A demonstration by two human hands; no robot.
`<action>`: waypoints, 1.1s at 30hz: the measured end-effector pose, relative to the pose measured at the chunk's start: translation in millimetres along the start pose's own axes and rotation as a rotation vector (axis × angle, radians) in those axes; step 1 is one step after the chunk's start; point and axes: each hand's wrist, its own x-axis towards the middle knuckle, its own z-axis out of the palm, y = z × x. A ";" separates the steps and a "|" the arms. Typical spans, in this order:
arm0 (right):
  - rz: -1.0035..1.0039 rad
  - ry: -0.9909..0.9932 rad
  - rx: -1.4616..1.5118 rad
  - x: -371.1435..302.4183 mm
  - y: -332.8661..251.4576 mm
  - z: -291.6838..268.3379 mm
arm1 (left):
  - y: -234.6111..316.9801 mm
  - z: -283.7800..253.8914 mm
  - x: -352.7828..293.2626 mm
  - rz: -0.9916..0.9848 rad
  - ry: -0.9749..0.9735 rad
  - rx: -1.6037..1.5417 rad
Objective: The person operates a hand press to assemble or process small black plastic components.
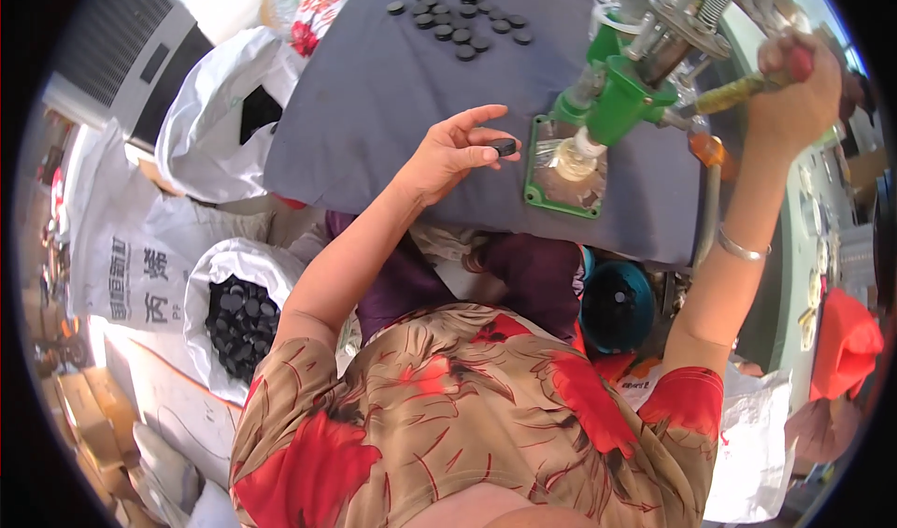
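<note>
Between the thumb and fingers of my left hand (455, 156) is a small round black cap (503, 147), held just left of a green hand press (617, 98). My right hand (802, 84) is raised at the right, wrapped round the red-tipped end of the press lever (733, 95). Under the press's head, a clear, yellowish round fixture (574, 161) stands on the green-rimmed base plate (563, 203). Whether a part sits inside that fixture I cannot make out.
Several loose black caps (464, 25) lie on the far part of the grey-covered table (346, 107). A white sack (201, 294) full of black caps stands at the left, with another open white sack (187, 135) behind it. A teal bucket (617, 306) is below the table edge.
</note>
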 end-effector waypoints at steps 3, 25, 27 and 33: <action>-0.408 -0.125 -0.722 -12.5 -16.0 14.8 | 22.4 -17.3 -37.0 -0.011 0.033 -0.091; 0.184 -0.022 0.169 4.3 -0.9 -13.9 | 118.6 -157.5 -66.5 0.260 0.768 1.410; 0.185 0.021 0.140 2.2 -4.8 -6.3 | 106.4 -194.2 7.2 0.424 0.734 1.340; 0.146 -0.006 0.192 -3.5 -9.0 0.9 | 91.3 -246.5 152.6 0.304 0.799 1.548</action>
